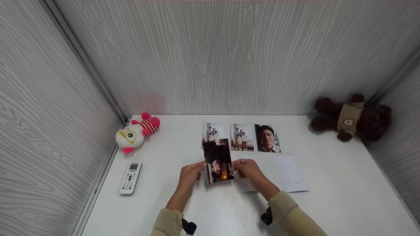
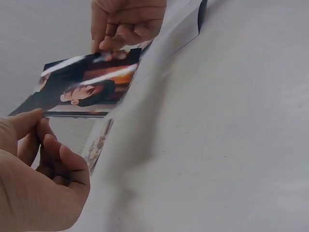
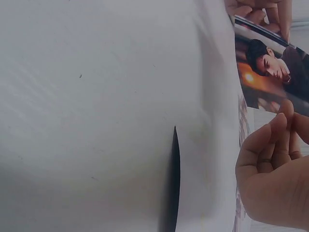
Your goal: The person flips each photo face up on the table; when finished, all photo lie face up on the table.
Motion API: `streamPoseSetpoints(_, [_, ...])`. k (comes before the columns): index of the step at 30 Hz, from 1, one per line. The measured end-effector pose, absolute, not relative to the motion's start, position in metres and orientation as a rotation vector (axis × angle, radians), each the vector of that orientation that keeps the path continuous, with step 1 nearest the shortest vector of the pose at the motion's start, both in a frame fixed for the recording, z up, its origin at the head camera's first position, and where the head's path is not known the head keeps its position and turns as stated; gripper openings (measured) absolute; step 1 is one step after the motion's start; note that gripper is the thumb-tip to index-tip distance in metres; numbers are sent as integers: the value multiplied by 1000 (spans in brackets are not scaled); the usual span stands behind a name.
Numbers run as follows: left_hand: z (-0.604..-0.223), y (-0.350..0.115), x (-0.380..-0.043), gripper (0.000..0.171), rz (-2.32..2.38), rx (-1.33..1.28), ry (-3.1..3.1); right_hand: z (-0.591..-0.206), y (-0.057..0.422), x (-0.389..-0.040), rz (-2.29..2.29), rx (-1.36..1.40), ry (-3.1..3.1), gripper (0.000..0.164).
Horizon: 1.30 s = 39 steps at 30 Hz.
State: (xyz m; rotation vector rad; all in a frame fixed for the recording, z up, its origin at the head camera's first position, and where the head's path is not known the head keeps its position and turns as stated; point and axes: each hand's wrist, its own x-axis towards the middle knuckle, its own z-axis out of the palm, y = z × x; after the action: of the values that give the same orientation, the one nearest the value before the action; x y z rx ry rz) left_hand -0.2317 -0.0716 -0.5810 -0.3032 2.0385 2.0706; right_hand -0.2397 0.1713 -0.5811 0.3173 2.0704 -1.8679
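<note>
A small stack of photos (image 1: 218, 160) is held up above the table, its dark top print showing a person upside down in the head view. My left hand (image 1: 190, 175) pinches the stack's left edge between thumb and fingers. On the opposite edge, my right hand (image 1: 247, 168) pinches it the same way. The left wrist view shows layered edges of the photos (image 2: 91, 92) between both hands. Behind the stack, a family photo (image 1: 213, 129) lies partly covered from sight. Beside it lie a second family photo (image 1: 242, 137) and a portrait photo (image 1: 268, 138).
White sheets (image 1: 290, 173) with faint marks lie under and beside the right forearm, one edge lifted. At left are a white remote control (image 1: 130, 178) and a pink-and-white plush toy (image 1: 136, 132). A brown teddy bear (image 1: 352, 118) lies at the back right. Walls enclose the table.
</note>
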Motion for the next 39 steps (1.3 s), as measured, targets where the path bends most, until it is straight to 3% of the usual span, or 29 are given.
streamPoseSetpoints(9, [-585,-67,-228,42,2080,-397,2020,-584,170,-240,-1862,340,2055,16])
streamPoseSetpoints(24, [-589,-55,-220,63,2131,-252,1805,-588,168,-237,-1855,331,2063,17])
streamPoseSetpoints(39, [-587,-54,-217,48,2140,-279,1806,-585,174,-238,-1919,257,1958,15])
